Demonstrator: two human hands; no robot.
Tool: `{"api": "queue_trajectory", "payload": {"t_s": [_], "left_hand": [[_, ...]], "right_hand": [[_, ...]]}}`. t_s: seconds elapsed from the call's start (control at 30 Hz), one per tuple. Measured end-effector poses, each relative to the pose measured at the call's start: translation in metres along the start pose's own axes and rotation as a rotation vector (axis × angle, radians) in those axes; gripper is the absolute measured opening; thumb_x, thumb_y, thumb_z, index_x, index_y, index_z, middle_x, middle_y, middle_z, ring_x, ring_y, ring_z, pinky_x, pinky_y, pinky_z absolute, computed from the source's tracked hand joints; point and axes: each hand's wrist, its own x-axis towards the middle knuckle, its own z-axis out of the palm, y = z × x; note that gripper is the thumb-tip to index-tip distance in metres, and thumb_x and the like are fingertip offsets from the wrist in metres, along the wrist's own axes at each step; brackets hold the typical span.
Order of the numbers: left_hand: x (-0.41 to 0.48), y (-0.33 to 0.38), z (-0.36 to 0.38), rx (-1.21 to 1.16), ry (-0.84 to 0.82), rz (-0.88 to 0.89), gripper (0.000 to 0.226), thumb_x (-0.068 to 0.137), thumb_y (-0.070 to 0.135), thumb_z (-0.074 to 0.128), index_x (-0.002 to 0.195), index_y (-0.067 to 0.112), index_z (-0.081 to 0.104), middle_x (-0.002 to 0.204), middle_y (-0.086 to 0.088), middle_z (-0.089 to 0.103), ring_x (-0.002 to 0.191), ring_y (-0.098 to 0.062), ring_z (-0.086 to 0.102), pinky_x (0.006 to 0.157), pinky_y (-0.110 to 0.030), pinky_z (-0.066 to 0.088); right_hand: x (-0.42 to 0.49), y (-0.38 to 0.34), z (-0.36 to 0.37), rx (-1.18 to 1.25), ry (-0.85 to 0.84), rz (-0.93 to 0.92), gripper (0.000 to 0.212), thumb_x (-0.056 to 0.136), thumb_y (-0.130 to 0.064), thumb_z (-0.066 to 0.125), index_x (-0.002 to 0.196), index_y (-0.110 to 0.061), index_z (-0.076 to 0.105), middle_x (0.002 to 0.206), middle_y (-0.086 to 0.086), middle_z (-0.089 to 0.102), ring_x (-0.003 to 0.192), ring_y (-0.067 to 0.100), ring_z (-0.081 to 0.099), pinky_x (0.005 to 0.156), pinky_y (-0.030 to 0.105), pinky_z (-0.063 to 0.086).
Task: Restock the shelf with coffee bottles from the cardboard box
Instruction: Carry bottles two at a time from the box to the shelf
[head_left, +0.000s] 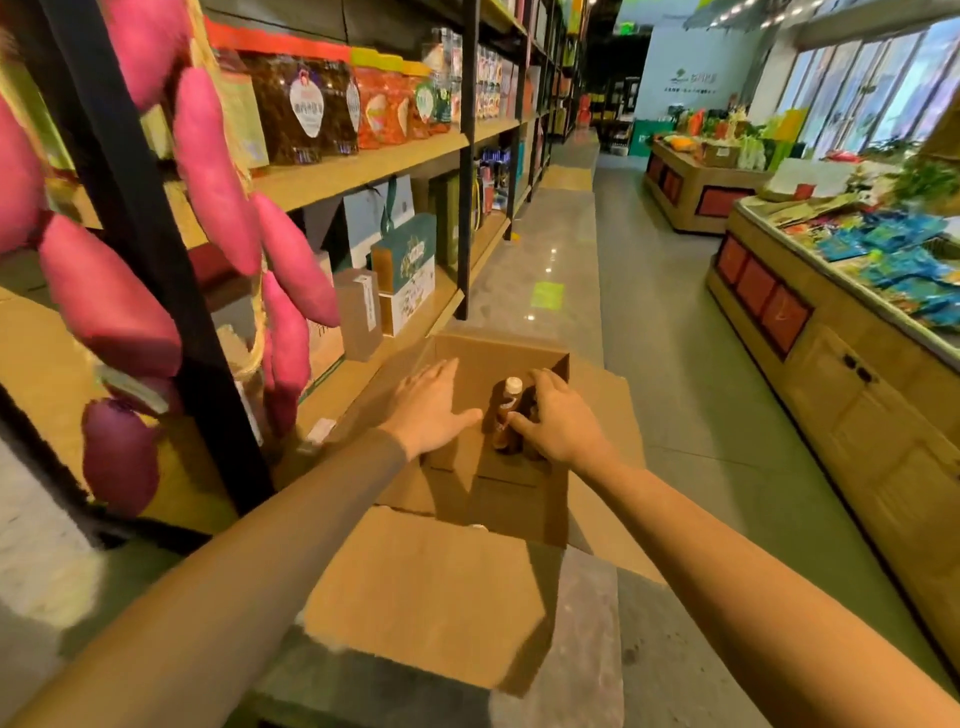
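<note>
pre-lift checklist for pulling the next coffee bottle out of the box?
1. Box flaps open: ok. The cardboard box is open on the floor.
2. Bottle upright: ok. The coffee bottle stands with its white cap up.
3. Right hand grip: cannot tell. Its fingers touch the bottle, but closure is partly hidden.
4. Left hand free: ok. It is open, palm down, holding nothing.
5. More bottles behind the right hand: cannot tell, hidden.
6. Free shelf space: ok. The bottom shelf board beside the box has a bare patch.
</note>
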Motion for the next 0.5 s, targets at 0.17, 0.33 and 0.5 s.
{"api": "queue_trajectory", "payload": {"t_s": [0.17, 0.33, 0.5], "left_hand": [[0.062, -0.017, 0.036, -0.126, -0.006, -0.014, 0.080, 0.089, 0.038, 0.059, 0.150, 0.016, 0.012, 0.155, -0.007, 0.025, 0.142, -0.025, 0.023, 0.116, -0.043, 0.020], [0.112, -0.026, 0.085, -0.270, -0.026, -0.116, 0.079, 0.090, 0.034, 0.059, 0.151, 0.019, 0.011, 0.153, -0.010, 0.028, 0.140, -0.028, 0.027, 0.113, -0.043, 0.028], [0.143, -0.034, 0.141, -0.375, 0.000, -0.210, 0.078, 0.089, 0.036, 0.059, 0.150, 0.019, 0.013, 0.152, -0.009, 0.031, 0.139, -0.028, 0.031, 0.111, -0.043, 0.030]], "right_hand": [[0.054, 0.008, 0.048, 0.190, 0.094, 0.151, 0.068, 0.091, -0.032, 0.057, 0.145, -0.007, 0.025, 0.153, 0.011, 0.027, 0.141, 0.026, 0.027, 0.112, 0.036, 0.027], [0.091, 0.016, 0.102, 0.517, 0.272, 0.425, 0.068, 0.089, -0.025, 0.061, 0.146, -0.010, 0.027, 0.150, 0.008, 0.034, 0.139, 0.023, 0.032, 0.113, 0.040, 0.032], [0.111, 0.039, 0.143, 0.691, 0.409, 0.692, 0.064, 0.093, -0.019, 0.055, 0.148, -0.016, 0.022, 0.152, 0.002, 0.031, 0.141, 0.018, 0.029, 0.113, 0.030, 0.025]]}}
